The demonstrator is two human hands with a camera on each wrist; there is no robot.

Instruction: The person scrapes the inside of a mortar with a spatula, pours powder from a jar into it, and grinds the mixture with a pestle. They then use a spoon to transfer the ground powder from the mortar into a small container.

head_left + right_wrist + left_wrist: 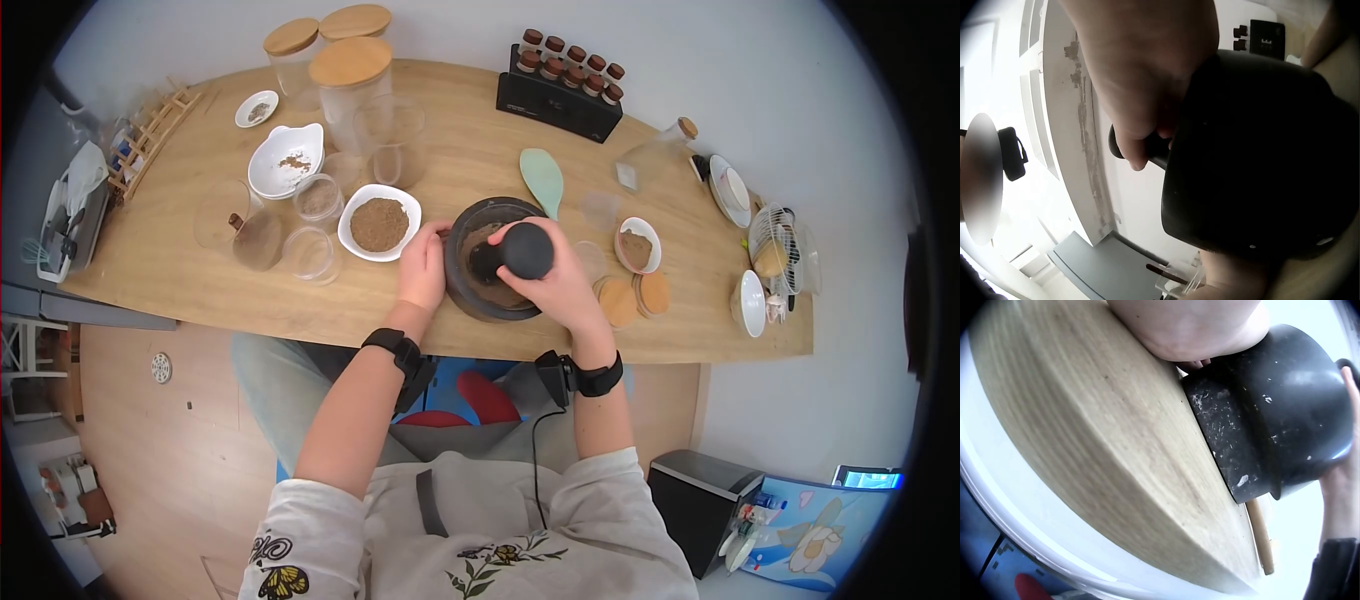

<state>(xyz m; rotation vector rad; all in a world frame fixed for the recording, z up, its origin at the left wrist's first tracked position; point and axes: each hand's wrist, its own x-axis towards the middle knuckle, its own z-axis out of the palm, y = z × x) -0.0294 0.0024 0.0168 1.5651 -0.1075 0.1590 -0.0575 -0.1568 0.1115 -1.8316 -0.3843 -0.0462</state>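
Note:
A black mortar point(462, 292) with brown powder inside stands near the table's front edge. My right hand point(562, 285) grips the black pestle point(527, 250) by its rounded knob, fingers bent round it, and the pestle leans down into the mortar. On the mortar's left side my left hand point(424, 268) holds the outer wall, thumb up by the rim; its fingers are mostly hidden. The mortar's dark outside point(1272, 419) fills the right of the left wrist view. In the right wrist view the mortar point(1254, 162) hides the powder, with my right hand point(1147, 81) above.
Left of the mortar are a white bowl of brown powder point(379, 224), clear cups point(309, 254) and wooden-lidded jars point(350, 85). Rightward lie a small bowl of powder point(638, 246), wooden lids point(616, 302) and a green spoon rest point(542, 178). A black rack of small bottles point(560, 100) stands behind.

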